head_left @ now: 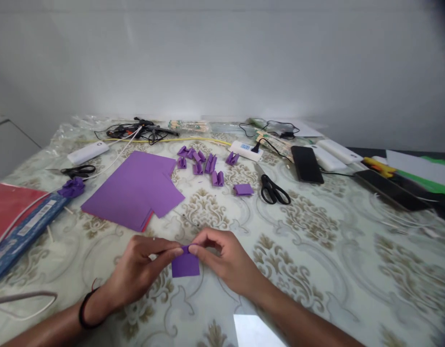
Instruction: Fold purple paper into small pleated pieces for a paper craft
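Note:
A small purple piece of paper (185, 266) is pinched along its far edge between my two hands, near the front of the table. My left hand (144, 265) grips its left corner with thumb and fingertips, and my right hand (222, 260) grips the right corner the same way. That far edge looks turned over into a narrow strip, partly hidden by my fingers. Beyond my hands stand several folded purple paper pieces (210, 164) in a loose group. A flatter folded piece (243, 189) lies to their right.
Large purple sheets (131, 188) lie at left, over red ones. Black-handled scissors (274, 189) rest at right, and another pair (78, 171) at far left. A black phone (307, 165), a white power strip (246, 150) and tangled cables (142, 131) sit toward the back.

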A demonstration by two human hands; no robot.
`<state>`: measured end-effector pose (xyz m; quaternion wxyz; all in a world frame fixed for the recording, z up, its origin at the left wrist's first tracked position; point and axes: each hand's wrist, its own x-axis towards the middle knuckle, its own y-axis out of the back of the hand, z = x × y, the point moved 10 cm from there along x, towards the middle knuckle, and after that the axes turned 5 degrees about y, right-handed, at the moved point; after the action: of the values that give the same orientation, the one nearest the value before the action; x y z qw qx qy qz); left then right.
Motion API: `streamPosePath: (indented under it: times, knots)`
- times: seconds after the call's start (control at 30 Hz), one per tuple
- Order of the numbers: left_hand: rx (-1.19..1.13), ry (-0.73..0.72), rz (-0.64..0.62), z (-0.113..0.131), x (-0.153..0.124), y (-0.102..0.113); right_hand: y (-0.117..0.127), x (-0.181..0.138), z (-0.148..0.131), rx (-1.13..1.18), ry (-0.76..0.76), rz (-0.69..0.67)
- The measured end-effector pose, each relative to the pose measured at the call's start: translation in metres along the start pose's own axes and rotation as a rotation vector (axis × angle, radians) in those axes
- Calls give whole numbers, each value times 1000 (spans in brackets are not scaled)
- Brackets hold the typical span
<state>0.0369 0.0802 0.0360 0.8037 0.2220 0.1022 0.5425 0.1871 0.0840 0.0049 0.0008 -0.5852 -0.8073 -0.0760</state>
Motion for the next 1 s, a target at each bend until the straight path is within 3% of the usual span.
streamPosePath:
  times: [0.2, 0.37, 0.53, 0.7, 0.87, 1.0]
  knots:
    - [61, 87, -133, -12, 3, -12, 4, 0, -8, -79, 83, 10]
    - [86, 109, -142, -21, 2, -16, 5, -4, -6, -77, 61, 17]
    - [-260, 224, -90, -31, 1, -13, 6, -9, -19, -35, 142, -27]
    - [-564, 279, -171, -25, -2, -21, 0, -11, -33, -50, 300, -101]
    - [-348, 268, -131, -22, -2, -17, 2, -5, -18, -31, 256, -50]
    - [-400, 344, -314, -25, -1, -36, 7, -1, -11, -56, 232, -10]
